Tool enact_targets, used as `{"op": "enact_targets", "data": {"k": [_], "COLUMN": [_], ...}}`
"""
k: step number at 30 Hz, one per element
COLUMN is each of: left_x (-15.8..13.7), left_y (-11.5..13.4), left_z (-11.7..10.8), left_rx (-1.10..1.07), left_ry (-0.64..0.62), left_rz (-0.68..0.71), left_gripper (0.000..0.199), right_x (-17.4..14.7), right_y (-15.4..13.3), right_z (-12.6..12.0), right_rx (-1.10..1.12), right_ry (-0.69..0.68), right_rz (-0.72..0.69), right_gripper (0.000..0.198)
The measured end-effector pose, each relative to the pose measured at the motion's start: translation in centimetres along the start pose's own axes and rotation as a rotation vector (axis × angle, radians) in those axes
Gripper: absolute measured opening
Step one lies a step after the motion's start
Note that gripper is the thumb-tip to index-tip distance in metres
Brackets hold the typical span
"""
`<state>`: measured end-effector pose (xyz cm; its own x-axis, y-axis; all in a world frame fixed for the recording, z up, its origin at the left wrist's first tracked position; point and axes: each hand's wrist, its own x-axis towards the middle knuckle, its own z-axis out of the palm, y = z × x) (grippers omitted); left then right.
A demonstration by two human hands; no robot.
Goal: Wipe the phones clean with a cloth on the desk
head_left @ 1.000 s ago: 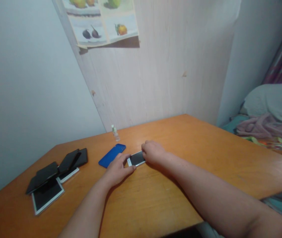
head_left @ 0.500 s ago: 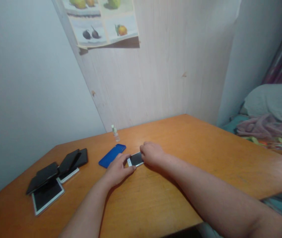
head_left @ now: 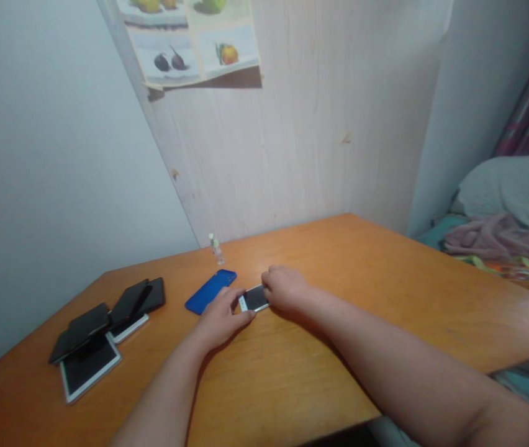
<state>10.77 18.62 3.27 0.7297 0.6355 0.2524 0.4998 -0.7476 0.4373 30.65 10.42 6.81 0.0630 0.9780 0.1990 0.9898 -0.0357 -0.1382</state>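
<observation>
A white smartphone [head_left: 254, 299] with a dark screen lies face up on the wooden table [head_left: 264, 385]. My left hand [head_left: 220, 318] grips its left end, thumb on the near edge and fingers on the far edge. Over the right end, my right hand [head_left: 285, 288] is closed, its fingers curled and covering that part of the phone. A blue phone case [head_left: 209, 293] rests just behind my left hand. Farther back stands a small clear bottle [head_left: 218, 254] with a pale top.
On the left of the table lie several dark phones or cases [head_left: 88, 326] in an overlapping pile, with a white-framed tablet [head_left: 91, 366] at its near side. The table meets a wall at the back. Beyond its right edge is bedding [head_left: 509, 192].
</observation>
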Motion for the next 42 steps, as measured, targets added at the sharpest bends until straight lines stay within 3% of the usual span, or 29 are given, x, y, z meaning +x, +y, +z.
{"op": "enact_targets", "data": {"k": [42], "left_x": [0.1], "left_y": [0.18], "left_z": [-0.03], "left_rx": [0.005], "left_ry": [-0.008], "left_rz": [0.01], "left_gripper": [0.048], "right_x": [0.07], "right_y": [0.08], "right_z": [-0.13], "right_rx": [-0.001], "right_ry": [-0.005], "right_rz": [0.03], "right_gripper": [0.031]}}
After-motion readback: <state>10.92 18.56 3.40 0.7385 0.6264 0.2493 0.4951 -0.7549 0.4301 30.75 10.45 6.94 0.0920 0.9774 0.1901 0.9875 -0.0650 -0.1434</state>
